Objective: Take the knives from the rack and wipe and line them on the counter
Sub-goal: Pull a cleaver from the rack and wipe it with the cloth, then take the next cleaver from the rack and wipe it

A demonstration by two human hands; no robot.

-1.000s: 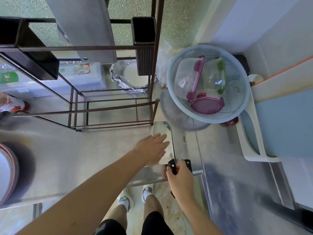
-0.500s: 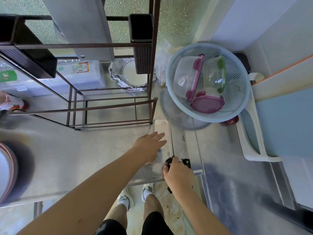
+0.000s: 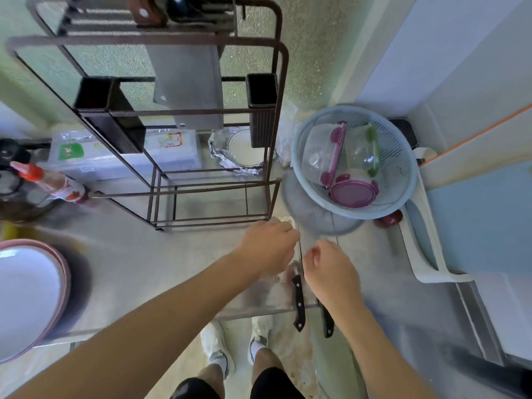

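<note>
Two black-handled knives lie side by side at the counter's front edge, the left knife (image 3: 298, 303) and the right knife (image 3: 326, 322), handles toward me. My left hand (image 3: 267, 249) is curled over the left knife's blade, pressing a white cloth (image 3: 285, 219) that peeks out past the fingertips. My right hand (image 3: 331, 272) hovers over the right knife's blade with loose fingers and holds nothing. On the brown metal rack (image 3: 276, 116) a cleaver (image 3: 187, 87) hangs, and more knife handles (image 3: 146, 11) show in the top slot.
A blue basket (image 3: 299, 156) holding plastic containers sits right of the rack. A white tray (image 3: 426, 254) lies at the right, stacked plates (image 3: 34, 292) at the left, a sauce bottle (image 3: 49, 181) beside the rack. A foil-lined dish (image 3: 244, 148) stands behind the rack.
My right hand has let go of the knife handle and lifted forward over the blades. My left hand has slid up the blade and curled. The view has tilted up, showing the rack's top.
</note>
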